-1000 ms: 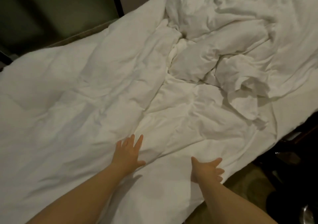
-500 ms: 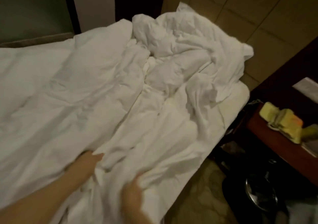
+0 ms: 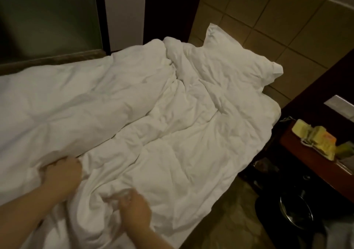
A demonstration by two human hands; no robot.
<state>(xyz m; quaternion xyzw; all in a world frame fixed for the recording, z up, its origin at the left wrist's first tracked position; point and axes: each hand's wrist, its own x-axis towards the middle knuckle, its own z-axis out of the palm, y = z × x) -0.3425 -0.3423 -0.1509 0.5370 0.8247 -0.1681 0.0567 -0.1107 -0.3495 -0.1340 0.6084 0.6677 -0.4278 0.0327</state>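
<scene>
A white duvet (image 3: pixel 172 134) covers the bed, wrinkled, with a long fold running from the near edge up to the head end. A white pillow (image 3: pixel 239 65) lies at the head of the bed against the tiled wall. My left hand (image 3: pixel 61 174) grips a bunch of the duvet at the near left, fingers curled into the fabric. A little to the right, at the near edge, my right hand (image 3: pixel 136 208) holds another bunch of the same duvet.
A dark wooden bedside table (image 3: pixel 314 164) stands to the right with yellow packets (image 3: pixel 316 139) on it. Below it sits a black bin (image 3: pixel 295 214). A strip of patterned floor (image 3: pixel 229 220) runs between bed and table. A tiled wall (image 3: pixel 268 19) is behind the pillow.
Both hands went from lying flat on the duvet to gripping it. The heaped fabric at the head end has been pulled flatter toward me, and the pillow now shows.
</scene>
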